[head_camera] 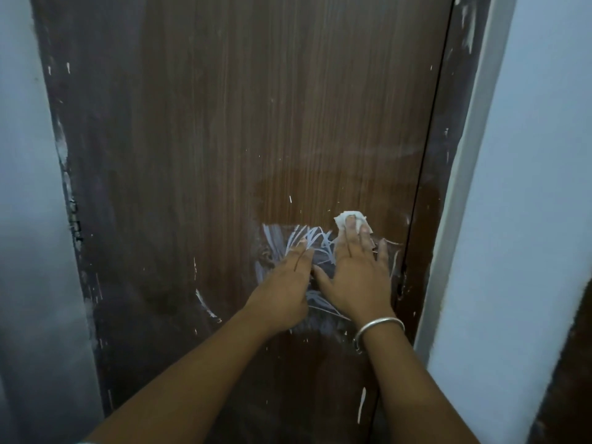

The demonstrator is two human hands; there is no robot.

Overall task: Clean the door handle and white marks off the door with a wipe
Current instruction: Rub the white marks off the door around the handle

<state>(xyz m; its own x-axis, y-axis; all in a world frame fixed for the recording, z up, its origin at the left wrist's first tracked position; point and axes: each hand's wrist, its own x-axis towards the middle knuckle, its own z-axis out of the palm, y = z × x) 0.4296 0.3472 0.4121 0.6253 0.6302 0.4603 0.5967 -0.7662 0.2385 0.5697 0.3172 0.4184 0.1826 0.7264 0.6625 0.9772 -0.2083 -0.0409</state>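
In the lower middle of the frame, the right hand (358, 277) is pressing a white wipe (344, 217) flat against the brown door (256, 123). Its fingers are lying straight and spread over the cloth, not curling round it, and the wipe's crumpled top edge is showing just above the fingertips. Just left of it, the left hand (285, 283) is resting on the door with its fingers straight and held together, gripping nothing. Its fingertips are touching the white marks (307, 241). These scribbled strokes are running between and around the 2 hands, from left of the left fingertips down to below the wrists. A darker glossy patch (320, 187) is showing on the door above the wipe. A silver bangle (378, 328) is sitting on the right wrist. The dark door frame (448, 155), flecked with white, is running down the right of the frame, beside a pale wall (528, 155).
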